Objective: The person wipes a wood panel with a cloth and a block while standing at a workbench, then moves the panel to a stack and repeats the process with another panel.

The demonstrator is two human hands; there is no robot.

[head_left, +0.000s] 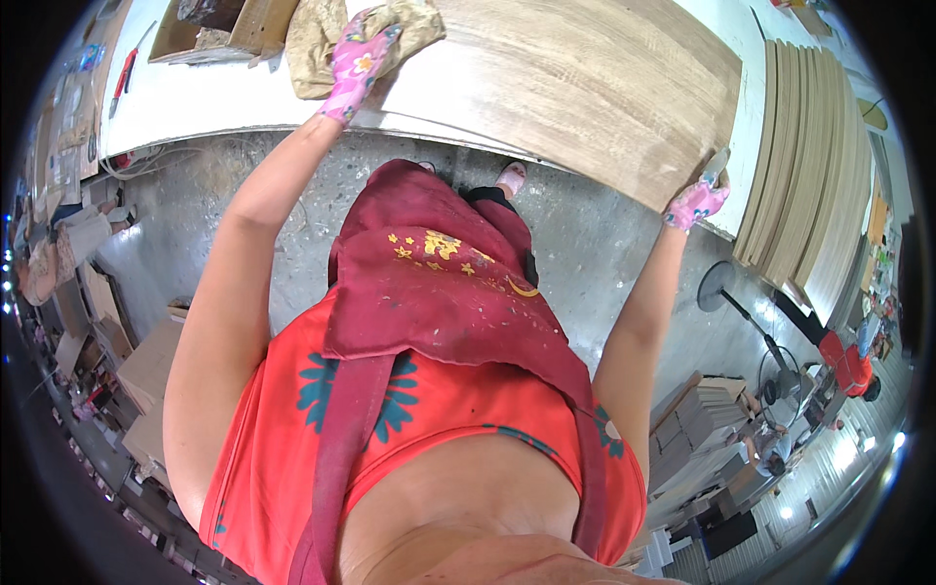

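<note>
A large wood-grain board (604, 88) lies flat on a white worktable (195, 97) in front of me. My left hand (359, 60), in a pink flowered glove, presses a tan rag (322, 39) against the board's near left edge. My right hand (698, 202), gloved the same way, grips the board's near right corner. Both arms reach up from the lower edge. A red shirt and dark red apron fill the middle of the view.
A stack of similar boards (804, 166) stands on edge at the right. A wooden box (229, 29) and a red-handled tool (124, 73) lie on the table's left. Cardboard boxes (146, 366) line the concrete floor at left; a fan stand (726, 288) and clutter at right.
</note>
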